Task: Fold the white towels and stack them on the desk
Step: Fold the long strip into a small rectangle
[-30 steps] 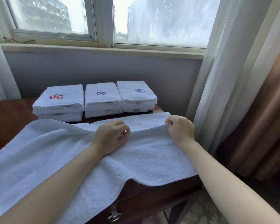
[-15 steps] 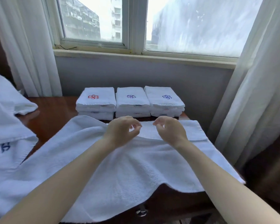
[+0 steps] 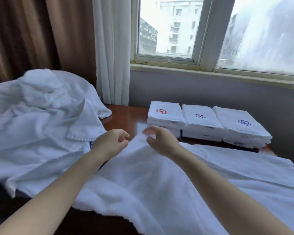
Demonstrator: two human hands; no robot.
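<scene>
Closely paired, curled hands (image 3: 109, 143) (image 3: 162, 141) at towel (image 3: 159, 187)

The towel (image 3: 159, 184) pinched in the right hand (image 3: 159, 141) is terry cloth, matt and nubbly. Just beyond the grip, the desk (image 3: 126, 116) is wood, polished glossy. Farther back, the folded towels (image 3: 202, 122) are the same looped cloth with embroidered emblems; left of the grip, the heaped towels (image 3: 41, 119) show a flat woven hem.

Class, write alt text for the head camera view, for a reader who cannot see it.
A left hand and right hand meet at the raised edge of a white towel spread on a wooden desk. Three stacks of folded towels sit behind; unfolded towels lie heaped left.
</scene>
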